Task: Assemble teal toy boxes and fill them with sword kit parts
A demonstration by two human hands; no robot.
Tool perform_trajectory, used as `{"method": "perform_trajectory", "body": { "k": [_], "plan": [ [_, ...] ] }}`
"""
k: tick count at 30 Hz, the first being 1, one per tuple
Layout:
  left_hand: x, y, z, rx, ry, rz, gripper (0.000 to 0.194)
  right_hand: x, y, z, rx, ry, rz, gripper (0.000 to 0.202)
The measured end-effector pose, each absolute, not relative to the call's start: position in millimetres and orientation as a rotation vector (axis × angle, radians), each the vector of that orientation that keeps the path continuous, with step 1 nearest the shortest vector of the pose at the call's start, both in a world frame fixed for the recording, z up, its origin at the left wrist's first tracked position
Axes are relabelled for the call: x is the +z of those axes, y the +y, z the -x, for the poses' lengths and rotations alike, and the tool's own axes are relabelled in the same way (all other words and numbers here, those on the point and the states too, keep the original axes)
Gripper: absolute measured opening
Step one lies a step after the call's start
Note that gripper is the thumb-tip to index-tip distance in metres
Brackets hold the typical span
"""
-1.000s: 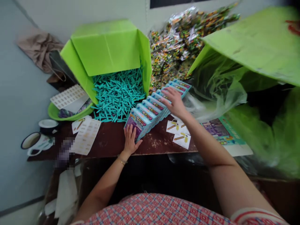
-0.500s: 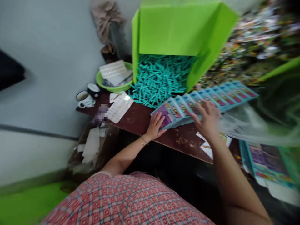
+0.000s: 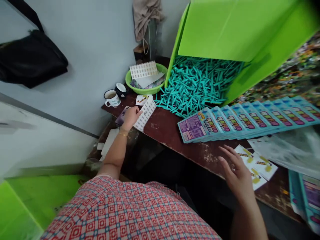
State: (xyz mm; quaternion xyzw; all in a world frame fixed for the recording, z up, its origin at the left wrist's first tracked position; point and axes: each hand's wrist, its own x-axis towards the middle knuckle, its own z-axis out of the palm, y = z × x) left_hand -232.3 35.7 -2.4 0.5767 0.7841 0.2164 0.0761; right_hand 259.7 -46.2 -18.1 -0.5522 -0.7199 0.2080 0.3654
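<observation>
The left hand (image 3: 131, 117) pinches the near edge of a white sticker sheet (image 3: 148, 114), which lies at the left end of the dark red desk (image 3: 166, 132), just beside a purple phone (image 3: 121, 116). The right hand (image 3: 236, 171) is unclenched and holds nothing, its fingers spread near white cards (image 3: 265, 165) printed with yellow-and-black tools. A large lime-green bin (image 3: 220, 30) opens toward the person, and turquoise plastic sticks (image 3: 193, 86) fill its mouth and spill onto the desk. To its left, a round green basin (image 3: 147, 90) contains another printed sheet (image 3: 143, 70), a plain white paper and some purplish material too small to make out. Near it, an enamel mug (image 3: 113, 101) has a brownish liquid inside; a dark cup with a white lid (image 3: 121, 87) stands close behind, its contents hidden. Blue cartons (image 3: 241, 121) overlap in a slanting row before the bin, and clear plastic (image 3: 292, 148) lies against their right end.
</observation>
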Motion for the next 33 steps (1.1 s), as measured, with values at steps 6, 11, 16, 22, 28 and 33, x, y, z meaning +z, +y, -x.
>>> {"method": "perform_trajectory", "body": {
  "k": [6, 11, 16, 22, 28, 33],
  "plan": [
    [75.2, -58.2, 174.6, 0.544, 1.675, -2.160, 0.025, 51.5, -46.4, -173.2, 0.396, -2.295, 1.233, 0.057],
    [68.2, -72.2, 135.4, 0.440, 1.511, -2.237, 0.021, 19.9, -19.6, -148.1, 0.721, -2.355, 1.057, 0.031],
    [3.3, -62.2, 106.4, 0.840, 1.652, -1.742, 0.040, -18.1, -28.4, -200.2, 1.040, -1.983, 1.269, 0.050],
    [-51.8, -46.8, 62.7, 0.980, 1.382, -1.211, 0.065, -27.6, -52.9, -246.1, 1.071, -1.791, 1.411, 0.056],
    [-47.0, -31.3, 52.9, 0.884, 1.547, -1.677, 0.034, -40.4, -56.2, -260.7, 0.919, -1.816, 1.384, 0.053],
    [-30.9, -36.9, 17.1, 0.750, 1.489, -2.242, 0.019, -51.6, -57.4, -258.9, 0.840, -1.861, 1.322, 0.047]
  ]
}}
